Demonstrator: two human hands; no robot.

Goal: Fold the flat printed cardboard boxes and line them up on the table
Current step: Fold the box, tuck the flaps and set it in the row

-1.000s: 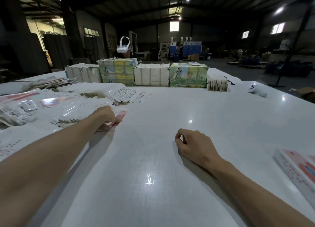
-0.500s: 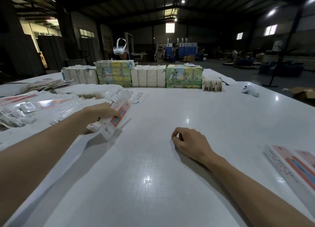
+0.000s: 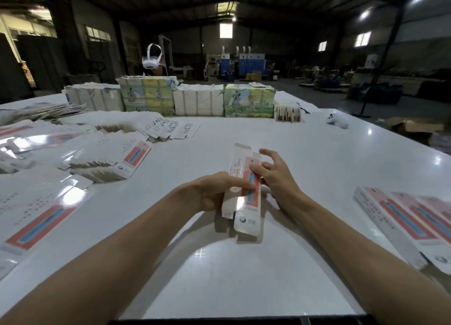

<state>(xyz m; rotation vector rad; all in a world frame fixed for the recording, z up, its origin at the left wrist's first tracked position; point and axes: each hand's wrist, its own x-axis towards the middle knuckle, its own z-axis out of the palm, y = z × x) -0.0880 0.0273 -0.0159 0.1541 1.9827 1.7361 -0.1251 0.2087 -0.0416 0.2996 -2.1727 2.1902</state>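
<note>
At the near middle of the table [image 3: 305,154], both hands are holding one box [image 3: 247,202] just above the surface; its shadow is falling right under it.

- The left hand [image 3: 214,194] is gripping the box's left edge around mid-length. Its fingers are curling round the underside and its thumb [image 3: 238,183] is lying across the printed face.
- The right hand [image 3: 278,176] is sitting against the right edge, on the far half. Its thumb is pressing on the red print and one finger is closing on the edge as a light pinch. The other fingers [image 3: 268,153] are spreading loosely, lifted off the card.
- The box is lying between the two hands, with its near end sticking out past both of them towards the camera.
- The long axis is running near-to-far, leaning slightly left at the far end. The printed face is pointing up and the far flap is standing open.
- It's looking partly opened out. I can't tell how square it is.

Flat boxes [image 3: 114,165] are lying fanned out in heaps on the left. Folded boxes [image 3: 402,217] are lying side by side at the near right edge. Packs [image 3: 197,100] are standing in a row along the far side, with a white controller [image 3: 338,122] lying far right and a headset [image 3: 152,61] showing behind the row.
</note>
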